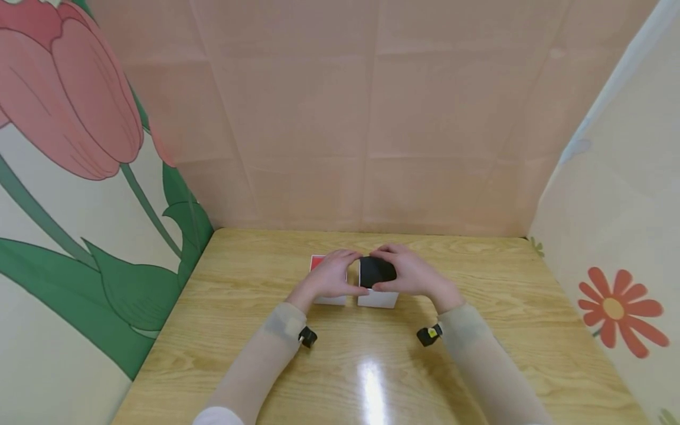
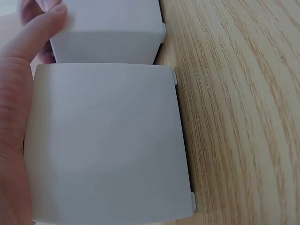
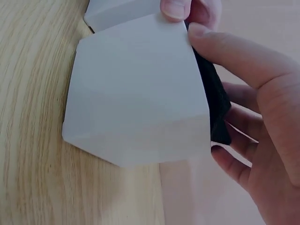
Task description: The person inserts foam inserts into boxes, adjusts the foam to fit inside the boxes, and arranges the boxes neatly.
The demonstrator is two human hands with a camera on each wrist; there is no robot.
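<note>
Two white boxes stand side by side on the table. My left hand (image 1: 334, 274) reaches over the left box (image 1: 330, 300), whose red top partly shows, and grips the upper left edge of the right box (image 1: 377, 300). Its thumb (image 2: 44, 28) lies on the near side, with fingers on the far side. A black, cloth-like piece (image 1: 376, 273) covers the top of the right box. My right hand (image 1: 417, 273) holds this piece between thumb and fingers; in the right wrist view it bulges beyond the box rim. What lies beneath it is hidden.
The wood-grain table (image 1: 255, 260) ends at a plain pinkish backdrop (image 1: 297, 118). A tulip-printed panel (image 1: 79, 206) flanks it on the left, a flower-printed panel (image 1: 616, 236) on the right. Small black cameras (image 1: 308, 337) sit on both wrists.
</note>
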